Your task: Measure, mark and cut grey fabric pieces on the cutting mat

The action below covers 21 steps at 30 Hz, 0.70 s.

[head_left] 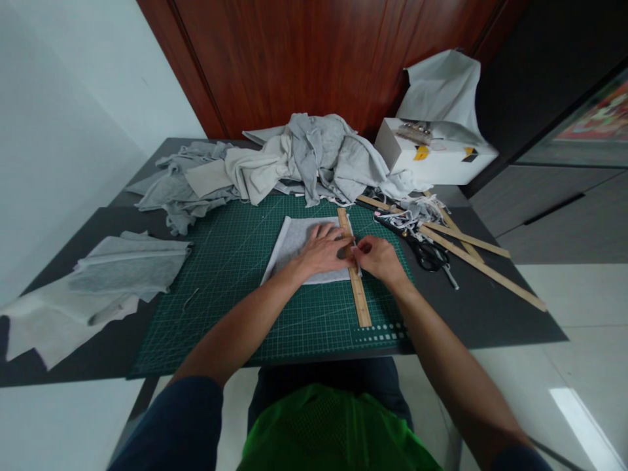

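While the left hand is pressing spread-flat on the grey fabric piece, the wooden ruler is lying directly btwn both hands, long axis running away from the body; right hand is pinching something small at the ruler's edge, can't tell what.

**Clearance around the cutting mat**

Near edge of the green cutting mat: open, my forearms pass freely. Far edge: blocked by a heaped pile of grey fabric, with a white box at the far right corner of the table. Right edge: black scissors and loose wooden strips lie just beside the mat. Left edge: folded grey pieces occupy the table. Mid-mat, a wooden ruler lies beside a grey fabric piece.
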Each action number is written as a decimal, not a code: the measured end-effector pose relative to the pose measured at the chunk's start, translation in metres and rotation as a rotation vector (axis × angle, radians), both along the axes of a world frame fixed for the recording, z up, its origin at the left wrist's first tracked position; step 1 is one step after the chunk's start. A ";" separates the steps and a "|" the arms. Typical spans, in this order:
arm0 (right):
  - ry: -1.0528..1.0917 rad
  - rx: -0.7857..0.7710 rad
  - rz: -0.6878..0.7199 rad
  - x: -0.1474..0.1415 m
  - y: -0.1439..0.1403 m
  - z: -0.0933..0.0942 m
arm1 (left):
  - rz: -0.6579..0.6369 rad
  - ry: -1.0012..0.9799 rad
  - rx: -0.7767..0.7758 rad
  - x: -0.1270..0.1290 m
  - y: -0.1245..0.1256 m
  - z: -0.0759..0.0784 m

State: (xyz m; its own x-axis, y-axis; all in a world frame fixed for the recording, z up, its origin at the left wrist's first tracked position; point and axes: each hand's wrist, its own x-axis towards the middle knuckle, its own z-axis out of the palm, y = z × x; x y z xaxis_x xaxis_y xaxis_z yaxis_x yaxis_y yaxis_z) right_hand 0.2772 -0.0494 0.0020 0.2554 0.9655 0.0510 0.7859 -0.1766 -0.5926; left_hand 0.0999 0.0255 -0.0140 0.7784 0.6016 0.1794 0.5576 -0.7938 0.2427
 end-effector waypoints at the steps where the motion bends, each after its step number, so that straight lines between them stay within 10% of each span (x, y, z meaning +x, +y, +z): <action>1: -0.001 -0.012 -0.019 -0.001 0.001 0.000 | -0.002 -0.003 0.000 0.000 0.000 0.000; 21: -0.157 0.054 -0.086 -0.003 0.024 -0.001 | 0.026 -0.019 -0.068 0.003 0.002 0.002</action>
